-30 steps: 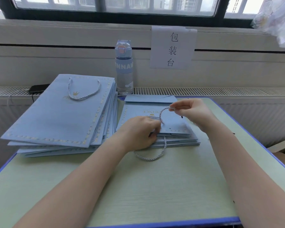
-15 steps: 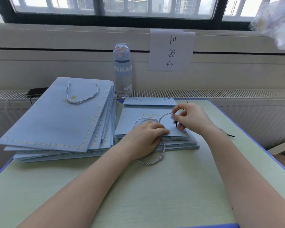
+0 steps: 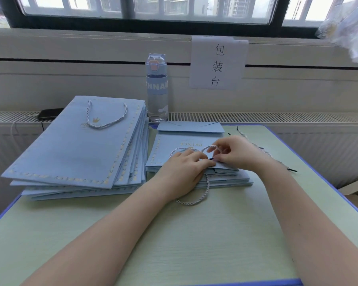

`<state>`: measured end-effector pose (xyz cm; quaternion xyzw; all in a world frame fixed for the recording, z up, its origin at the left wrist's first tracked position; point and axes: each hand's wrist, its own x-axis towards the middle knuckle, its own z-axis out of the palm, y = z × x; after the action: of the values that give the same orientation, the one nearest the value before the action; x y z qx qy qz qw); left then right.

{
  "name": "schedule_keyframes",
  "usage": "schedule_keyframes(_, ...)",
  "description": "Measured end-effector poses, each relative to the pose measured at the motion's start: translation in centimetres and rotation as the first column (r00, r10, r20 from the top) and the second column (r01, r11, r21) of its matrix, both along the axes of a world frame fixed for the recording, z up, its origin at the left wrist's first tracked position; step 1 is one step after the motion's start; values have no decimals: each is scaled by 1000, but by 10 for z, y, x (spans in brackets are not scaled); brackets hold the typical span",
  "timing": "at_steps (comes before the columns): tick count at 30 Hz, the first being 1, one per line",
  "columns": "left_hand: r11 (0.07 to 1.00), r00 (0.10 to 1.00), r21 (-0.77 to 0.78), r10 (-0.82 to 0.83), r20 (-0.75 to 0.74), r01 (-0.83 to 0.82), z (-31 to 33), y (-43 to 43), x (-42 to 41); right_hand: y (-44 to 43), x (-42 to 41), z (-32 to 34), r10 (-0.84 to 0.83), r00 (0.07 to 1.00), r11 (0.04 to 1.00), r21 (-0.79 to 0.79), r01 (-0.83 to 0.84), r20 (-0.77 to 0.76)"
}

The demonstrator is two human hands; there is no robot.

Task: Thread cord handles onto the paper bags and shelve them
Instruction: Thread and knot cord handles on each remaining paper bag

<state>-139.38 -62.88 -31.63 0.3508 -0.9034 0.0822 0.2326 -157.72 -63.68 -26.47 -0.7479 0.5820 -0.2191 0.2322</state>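
Note:
A small stack of flat light-blue paper bags [image 3: 170, 145] lies at the table's middle. My left hand [image 3: 183, 172] presses on the near edge of the top bag. My right hand [image 3: 236, 153] pinches the dark-tipped end of a white twisted cord [image 3: 212, 147] at that bag's edge; the cord loops over the bag between my hands. Another cord loop [image 3: 192, 200] hangs from under my left hand onto the table. A taller pile of bags [image 3: 74, 149] sits to the left, the top one with a cord handle [image 3: 105, 118] lying on it.
Loose cords [image 3: 262, 149] lie on the green table [image 3: 194, 244] behind my right wrist. A water bottle [image 3: 157, 87] stands at the back by the radiator grille. A paper sign [image 3: 217, 62] is taped to the wall. A black phone [image 3: 50, 113] rests at the far left.
My right hand has lowered from above the bag to its near edge, bringing the cord end down next to my left fingers. The cord now loops flatter on the bag.

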Motion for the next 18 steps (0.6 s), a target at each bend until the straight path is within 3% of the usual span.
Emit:
schedule_keyframes(7,999,998,-42,31,-61,-33,-3,-1,-1,7,-2,9,43,990,997,-53,-50,-132)
schedule_keyframes(12,996,995,-89,5,-97,-14,-3,-3,-1,11,7,11,90,991,994,-56,-96,-95)
schedule_keyframes(18,993,993,-119,8,-114,-22,-4,-3,-2,11,7,12,72,980,990,-107,-93,-185)
